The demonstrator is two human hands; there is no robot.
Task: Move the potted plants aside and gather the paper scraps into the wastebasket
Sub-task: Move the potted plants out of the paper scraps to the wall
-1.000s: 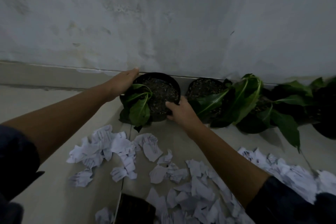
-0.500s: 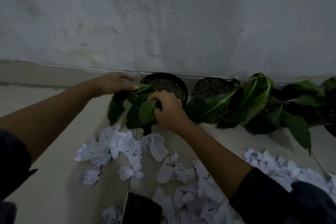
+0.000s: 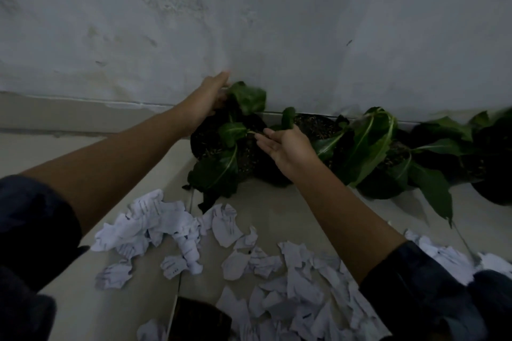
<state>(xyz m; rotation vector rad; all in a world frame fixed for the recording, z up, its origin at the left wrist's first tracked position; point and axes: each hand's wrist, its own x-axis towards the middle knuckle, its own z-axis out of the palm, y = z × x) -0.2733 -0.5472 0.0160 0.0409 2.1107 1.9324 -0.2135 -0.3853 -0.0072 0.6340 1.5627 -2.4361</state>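
The nearest potted plant (image 3: 224, 147), a black pot of soil with broad green leaves, stands at the foot of the wall. My left hand (image 3: 206, 99) grips it at the far left rim, fingers curled in among an upper leaf. My right hand (image 3: 288, 147) lies at the pot's right side with fingers straight, its tips touching a leaf stem. A second pot (image 3: 315, 124) sits just behind my right hand, and more potted plants (image 3: 432, 152) line the wall to the right. Torn white paper scraps (image 3: 166, 224) are strewn over the floor below the pots.
The grey wall (image 3: 277, 22) rises directly behind the pots. A dark object (image 3: 199, 318), only partly in view, sits at the bottom edge among scraps. More scraps (image 3: 443, 255) lie at the right. Bare tiled floor (image 3: 69, 147) stretches to the left.
My left hand has moved from the leaves up to the pot's far rim by the wall. My right hand has let go of the plant's middle and opened at its right side.
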